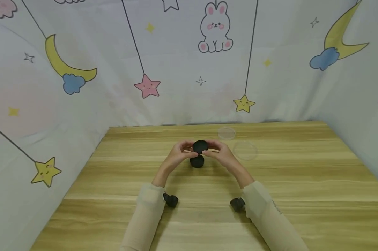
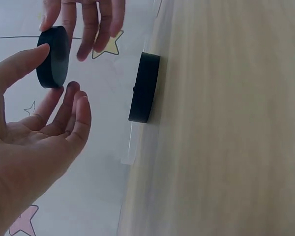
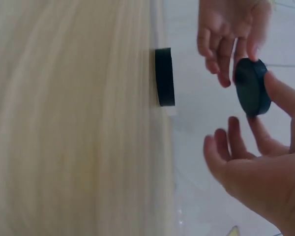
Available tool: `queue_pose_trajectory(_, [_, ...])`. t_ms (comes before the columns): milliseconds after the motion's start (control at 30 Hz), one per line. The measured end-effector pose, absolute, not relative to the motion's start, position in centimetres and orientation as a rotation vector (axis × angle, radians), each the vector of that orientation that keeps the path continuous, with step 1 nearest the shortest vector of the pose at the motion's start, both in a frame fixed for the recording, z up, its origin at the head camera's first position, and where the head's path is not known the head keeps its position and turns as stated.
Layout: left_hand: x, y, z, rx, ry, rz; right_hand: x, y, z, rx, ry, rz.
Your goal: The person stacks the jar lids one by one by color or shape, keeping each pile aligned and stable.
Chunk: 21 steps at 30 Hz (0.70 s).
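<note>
Black, flat and round, the held disc (image 1: 200,147) was above the bench (image 1: 302,216), closer to its far edge than its near one and a little left of that edge's middle. Your left hand (image 1: 178,153) pinched its rim between thumb and fingertip, and your right hand (image 1: 221,153) pinched it opposite. A second black round disc (image 1: 197,161) lay flat on the bench beneath, apart from it. Fingertips alone bore the upper piece, so the likeliest trouble was a slip: uneven pressure, or one side letting go early, could have tipped it and dropped it onto the lower one. Toward the far edge, right of your hands, lay a small clear round piece (image 1: 227,133) and a larger clear round piece (image 1: 245,150); being so faint, they could have been nudged unnoticed by your right hand. Your held disc looked dull and plain, with a smooth face and a straight, thick rim, slightly tilted. Its material you could not have told for certain from these views.
</note>
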<state>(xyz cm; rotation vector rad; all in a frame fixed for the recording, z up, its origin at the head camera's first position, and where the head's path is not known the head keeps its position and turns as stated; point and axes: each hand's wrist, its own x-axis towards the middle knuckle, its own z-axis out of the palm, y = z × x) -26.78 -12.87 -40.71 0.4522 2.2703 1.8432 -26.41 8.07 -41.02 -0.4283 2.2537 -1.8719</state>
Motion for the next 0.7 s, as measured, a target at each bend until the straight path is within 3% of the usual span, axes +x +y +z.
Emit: queue_pose_trajectory(700, [-27.2, -14.2, -43.1, 0.346, 2.349, 1.644, -26.6, 6.1, -44.9, -0.334, 2.353, -1.755])
